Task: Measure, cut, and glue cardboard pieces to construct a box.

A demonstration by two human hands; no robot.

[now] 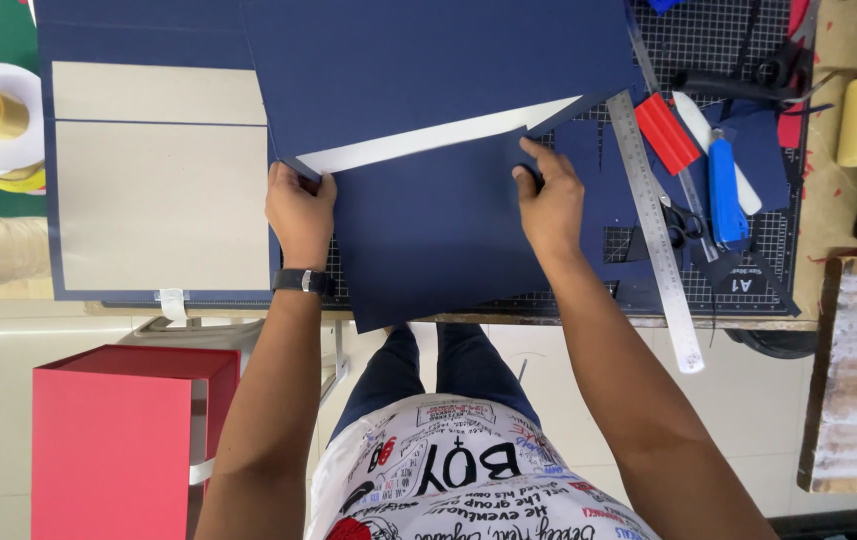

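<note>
Left hand [301, 212] pinches the navy paper sheet's [429, 240] edge, fingers curled; right hand [549, 200] presses it flat, forefinger extended, steel ruler [654, 225] just beside.

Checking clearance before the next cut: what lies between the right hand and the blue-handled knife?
In the head view, between the right hand and the blue-handled knife lie navy paper scraps, the steel ruler and black scissors.

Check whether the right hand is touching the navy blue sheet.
Touching. The head view shows the right hand with fingertips pressed flat on the navy blue sheet.
</note>
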